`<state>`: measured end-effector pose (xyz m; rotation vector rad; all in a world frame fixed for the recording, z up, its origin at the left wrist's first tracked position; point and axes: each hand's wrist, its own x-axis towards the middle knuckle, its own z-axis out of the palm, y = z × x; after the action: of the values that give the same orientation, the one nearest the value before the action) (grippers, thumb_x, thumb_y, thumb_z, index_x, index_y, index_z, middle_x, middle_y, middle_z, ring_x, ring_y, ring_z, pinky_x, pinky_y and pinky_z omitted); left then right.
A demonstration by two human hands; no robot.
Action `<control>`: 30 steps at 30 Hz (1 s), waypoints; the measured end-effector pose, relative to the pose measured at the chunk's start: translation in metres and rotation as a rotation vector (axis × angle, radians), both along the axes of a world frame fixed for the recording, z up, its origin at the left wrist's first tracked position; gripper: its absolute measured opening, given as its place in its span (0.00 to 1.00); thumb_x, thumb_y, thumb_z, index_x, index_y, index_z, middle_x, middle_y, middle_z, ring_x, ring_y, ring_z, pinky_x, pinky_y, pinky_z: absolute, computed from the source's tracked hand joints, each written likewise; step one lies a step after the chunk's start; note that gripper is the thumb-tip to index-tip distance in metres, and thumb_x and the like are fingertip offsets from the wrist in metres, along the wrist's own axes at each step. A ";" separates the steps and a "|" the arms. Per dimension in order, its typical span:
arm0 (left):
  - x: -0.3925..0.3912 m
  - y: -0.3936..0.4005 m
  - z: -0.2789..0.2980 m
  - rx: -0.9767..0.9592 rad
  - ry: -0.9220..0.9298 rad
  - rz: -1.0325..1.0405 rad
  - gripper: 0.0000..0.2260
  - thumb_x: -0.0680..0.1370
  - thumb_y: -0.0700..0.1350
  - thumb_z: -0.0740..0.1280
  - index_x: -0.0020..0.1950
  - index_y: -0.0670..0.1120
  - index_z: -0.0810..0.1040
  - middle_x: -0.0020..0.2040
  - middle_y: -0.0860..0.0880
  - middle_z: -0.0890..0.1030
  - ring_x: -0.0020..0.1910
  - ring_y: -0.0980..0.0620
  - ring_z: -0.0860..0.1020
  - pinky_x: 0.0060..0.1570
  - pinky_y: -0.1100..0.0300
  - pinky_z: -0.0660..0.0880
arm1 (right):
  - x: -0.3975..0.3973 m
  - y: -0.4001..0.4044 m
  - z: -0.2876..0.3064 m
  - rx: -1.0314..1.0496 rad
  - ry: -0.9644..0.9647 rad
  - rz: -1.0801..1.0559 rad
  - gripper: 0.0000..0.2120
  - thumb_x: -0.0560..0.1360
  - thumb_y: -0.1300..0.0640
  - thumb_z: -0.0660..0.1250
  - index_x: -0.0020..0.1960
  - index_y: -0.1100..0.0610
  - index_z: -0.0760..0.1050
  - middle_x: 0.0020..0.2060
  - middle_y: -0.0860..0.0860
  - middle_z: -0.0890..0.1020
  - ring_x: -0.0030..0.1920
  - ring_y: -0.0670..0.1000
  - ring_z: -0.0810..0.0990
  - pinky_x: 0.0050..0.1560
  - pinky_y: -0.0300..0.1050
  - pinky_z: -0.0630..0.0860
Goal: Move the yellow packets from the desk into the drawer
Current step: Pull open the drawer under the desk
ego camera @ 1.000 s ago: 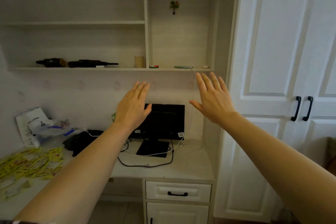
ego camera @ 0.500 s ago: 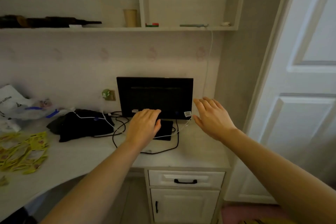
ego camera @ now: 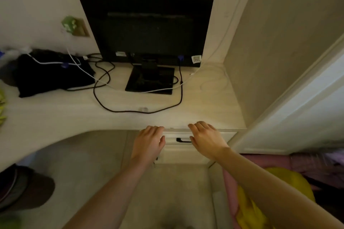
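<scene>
The white drawer (ego camera: 172, 140) sits closed under the desk's front edge, with a black handle (ego camera: 183, 140) on its face. My left hand (ego camera: 149, 142) hovers in front of the drawer's left end, fingers relaxed and empty. My right hand (ego camera: 205, 139) hangs just right of the handle, fingers loosely bent, holding nothing; its thumb is close to the handle. Only a sliver of the yellow packets (ego camera: 2, 105) shows at the far left edge of the desk (ego camera: 65, 115).
A black monitor (ego camera: 147, 29) stands at the back of the desk with black and white cables (ego camera: 104, 87) looping in front. A black bag (ego camera: 50, 74) lies to the left. A cabinet side panel (ego camera: 279, 42) bounds the right. Yellow and pink cloth (ego camera: 260, 191) lies bottom right.
The view has tilted down and closer to the desk. Both hands dropped from above the desktop to the drawer front, either side of the handle.
</scene>
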<state>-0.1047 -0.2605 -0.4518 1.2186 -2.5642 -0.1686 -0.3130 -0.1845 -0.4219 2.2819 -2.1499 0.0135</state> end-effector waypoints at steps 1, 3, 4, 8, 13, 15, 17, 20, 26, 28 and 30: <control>-0.001 0.001 -0.014 0.017 -0.006 0.001 0.15 0.73 0.48 0.58 0.51 0.45 0.80 0.42 0.50 0.83 0.43 0.48 0.81 0.40 0.58 0.78 | 0.000 0.000 -0.016 0.038 -0.018 0.001 0.17 0.70 0.54 0.69 0.56 0.59 0.78 0.45 0.54 0.83 0.49 0.56 0.82 0.46 0.48 0.80; -0.003 0.000 -0.039 0.010 -0.011 0.006 0.15 0.71 0.49 0.58 0.50 0.46 0.81 0.43 0.50 0.82 0.45 0.48 0.81 0.42 0.58 0.77 | -0.001 -0.001 -0.046 0.119 -0.063 -0.001 0.15 0.69 0.55 0.68 0.54 0.59 0.78 0.44 0.55 0.83 0.47 0.58 0.82 0.44 0.49 0.80; -0.006 0.000 -0.050 0.000 -0.013 0.009 0.15 0.71 0.48 0.58 0.50 0.46 0.81 0.45 0.50 0.82 0.48 0.48 0.80 0.45 0.58 0.76 | -0.002 -0.003 -0.059 0.168 -0.089 -0.004 0.15 0.70 0.56 0.68 0.55 0.60 0.78 0.45 0.56 0.83 0.49 0.59 0.82 0.45 0.51 0.80; -0.020 -0.010 -0.082 -0.044 0.015 0.022 0.15 0.72 0.46 0.58 0.53 0.46 0.80 0.55 0.49 0.81 0.58 0.47 0.76 0.57 0.53 0.74 | -0.002 -0.014 -0.101 0.337 -0.125 -0.029 0.18 0.79 0.56 0.58 0.67 0.62 0.69 0.61 0.58 0.76 0.64 0.60 0.72 0.61 0.53 0.71; -0.040 -0.009 -0.120 -0.048 0.076 -0.047 0.13 0.74 0.43 0.59 0.53 0.45 0.80 0.52 0.48 0.81 0.55 0.48 0.76 0.54 0.52 0.75 | -0.008 -0.034 -0.156 0.418 -0.163 -0.089 0.22 0.79 0.56 0.56 0.71 0.61 0.63 0.67 0.57 0.71 0.69 0.58 0.67 0.67 0.50 0.67; -0.044 -0.007 -0.131 -0.021 0.027 -0.047 0.15 0.75 0.44 0.58 0.56 0.45 0.79 0.55 0.49 0.81 0.58 0.47 0.77 0.58 0.53 0.75 | -0.009 -0.040 -0.173 0.427 -0.163 -0.111 0.24 0.79 0.57 0.57 0.73 0.61 0.60 0.69 0.57 0.69 0.71 0.57 0.65 0.70 0.49 0.65; -0.047 -0.009 -0.139 0.007 -0.009 -0.034 0.17 0.75 0.45 0.57 0.60 0.45 0.78 0.59 0.48 0.80 0.61 0.47 0.76 0.61 0.52 0.74 | -0.011 -0.046 -0.186 0.452 -0.158 -0.123 0.25 0.79 0.58 0.56 0.75 0.62 0.57 0.71 0.58 0.66 0.73 0.57 0.63 0.72 0.49 0.62; -0.051 -0.012 -0.150 0.026 -0.042 -0.024 0.16 0.75 0.44 0.64 0.63 0.45 0.77 0.64 0.47 0.78 0.65 0.46 0.74 0.65 0.50 0.71 | -0.013 -0.049 -0.199 0.464 -0.138 -0.130 0.27 0.78 0.60 0.57 0.75 0.62 0.56 0.70 0.58 0.67 0.71 0.58 0.65 0.72 0.50 0.61; -0.050 -0.012 -0.159 0.032 -0.065 -0.020 0.22 0.74 0.43 0.67 0.68 0.45 0.72 0.67 0.48 0.75 0.69 0.47 0.70 0.68 0.47 0.67 | -0.011 -0.042 -0.204 0.425 -0.121 -0.138 0.26 0.74 0.64 0.59 0.72 0.61 0.60 0.66 0.59 0.70 0.67 0.60 0.68 0.71 0.51 0.62; -0.049 -0.012 -0.160 0.029 -0.072 -0.032 0.22 0.75 0.43 0.66 0.70 0.45 0.71 0.69 0.48 0.74 0.70 0.47 0.69 0.69 0.47 0.67 | -0.009 -0.036 -0.203 0.433 -0.120 -0.131 0.27 0.74 0.65 0.59 0.72 0.61 0.60 0.66 0.60 0.70 0.67 0.60 0.68 0.71 0.52 0.62; -0.048 -0.011 -0.159 0.016 -0.078 -0.038 0.22 0.76 0.43 0.66 0.70 0.44 0.71 0.69 0.47 0.74 0.70 0.46 0.69 0.68 0.47 0.67 | -0.006 -0.028 -0.202 0.450 -0.106 -0.117 0.26 0.74 0.65 0.59 0.72 0.61 0.60 0.66 0.60 0.70 0.67 0.61 0.68 0.70 0.54 0.63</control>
<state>-0.1530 -0.2718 -0.6112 1.2047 -2.6591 -0.1527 -0.3194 -0.2126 -0.6242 2.4066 -2.5566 -0.3984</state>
